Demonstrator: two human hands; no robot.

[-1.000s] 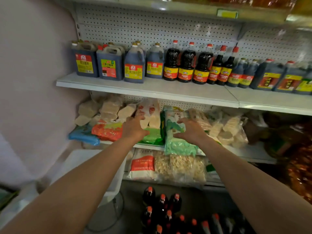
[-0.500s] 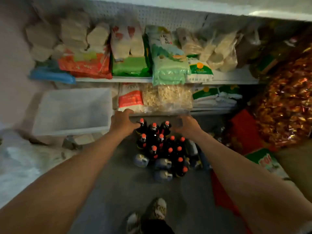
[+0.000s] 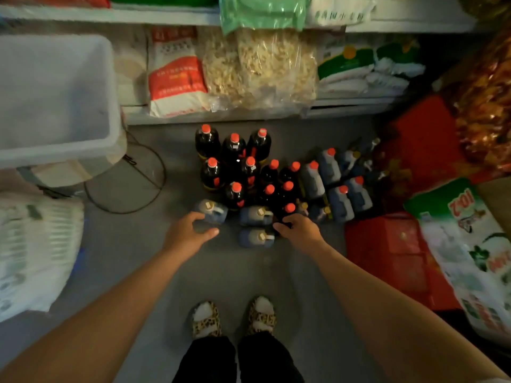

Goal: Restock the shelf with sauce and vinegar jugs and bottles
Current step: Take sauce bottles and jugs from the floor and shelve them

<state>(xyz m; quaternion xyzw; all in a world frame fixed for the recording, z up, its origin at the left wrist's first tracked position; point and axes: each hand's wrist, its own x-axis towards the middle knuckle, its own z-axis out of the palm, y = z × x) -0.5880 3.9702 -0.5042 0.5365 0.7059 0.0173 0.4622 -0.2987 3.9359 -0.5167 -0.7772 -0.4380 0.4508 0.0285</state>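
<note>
Dark glass and red caps: a cluster of sauce bottles [image 3: 235, 158] standing upright on the grey floor [image 3: 143, 244], long axes vertical, caps pointing up toward the camera. To their right, a group of blue-grey jugs [image 3: 336, 181] with red caps, also upright, packed side by side. Nearest the feet, three blue-grey jugs with pale yellowish caps: one at the left [image 3: 211, 211], one in the middle [image 3: 255, 215], one just in front of that [image 3: 255, 237]; handles of the middle and front ones pointing right.

Left hand [image 3: 188, 233] over the left jug, fingers and thumb curved wide around its near side, touching or nearly so; firm grip not discernible. Right hand [image 3: 297, 229] at the front edge of the bottle cluster, fingers curled down at the base of the nearest red-capped bottle [image 3: 289, 210]; whether closed on it, hard to tell.

Floor smooth and grey, dimly lit, with a black cable [image 3: 124, 186] looped on it. Low shelf [image 3: 221, 116] at the back, carrying a red-and-white sack [image 3: 177, 78] and clear bags of pale dried food [image 3: 262, 67]. White plastic tub [image 3: 55, 100] at upper left, inside looking bare. Red crates [image 3: 387, 258] at right, beside a white-and-green sack [image 3: 470, 244]. Leopard-print slippers [image 3: 235, 316] at bottom centre.
</note>
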